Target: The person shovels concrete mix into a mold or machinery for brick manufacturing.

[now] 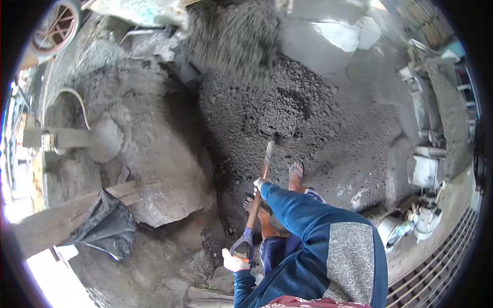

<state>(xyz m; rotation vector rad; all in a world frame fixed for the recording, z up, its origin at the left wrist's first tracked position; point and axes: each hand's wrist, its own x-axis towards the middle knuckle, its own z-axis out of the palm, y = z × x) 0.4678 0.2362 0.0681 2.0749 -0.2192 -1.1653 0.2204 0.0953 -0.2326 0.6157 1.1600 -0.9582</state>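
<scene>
My gloved left hand (235, 261) is closed around the D-shaped grip of a shovel (255, 213). Farther down the wooden shaft, my gloved right hand (261, 186) is wrapped around it. The shovel slants away from me. Its blade is largely hidden by a lump of wet grey concrete mix (280, 114). More of this mix (231, 97) spreads around the blade and across the ground. My feet stand just behind it, on either side of the shaft.
A motion-blurred grey heap (233, 38) lies beyond the mix. At left is a large concrete-crusted block (159, 169), with a black plastic sheet (110, 226) near it. A wheel (55, 26) shows at top left. A white bucket (393, 231) and metal grating (436, 267) are at right.
</scene>
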